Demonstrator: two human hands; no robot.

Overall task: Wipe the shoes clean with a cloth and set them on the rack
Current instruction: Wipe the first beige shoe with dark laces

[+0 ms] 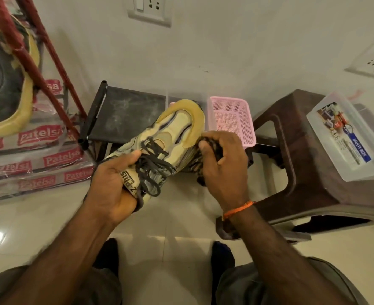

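both my forearms reach up from the bottom edge, over my knees in grey trousers and the pale glossy floor tiles [38, 216]. my left hand [111, 183] grips the cream sneaker [170, 133] at its heel end, thumb curled over the tongue where the black lettering sits, the other fingers wrapped underneath and out of sight. the shoe is held up off the floor, tilted, its toe pointing away from me toward the wall, dark laces [153, 166] loose and tangled across the top. my right hand [223, 164], with an orange thread [238, 209] round the wrist, is bunched tight around a dark patterned cloth [212, 148], fingers curled in and pressing it against the shoe's side near the yellowish sole edge (how much cloth is tucked inside my fist i cannot tell).

behind the shoe stands a small black folding stool [124, 113], and just beside that a pink perforated basket [232, 122]. to my right is a brown plastic stool [309, 168] with a clear lidded box [344, 137] lying on top of it. at far left the second sneaker [8, 91] sits with its opening facing me, behind the red metal bars [21, 49] of the rack, above stacked packets printed with red labels [34, 164]. two wall sockets show on the white wall.
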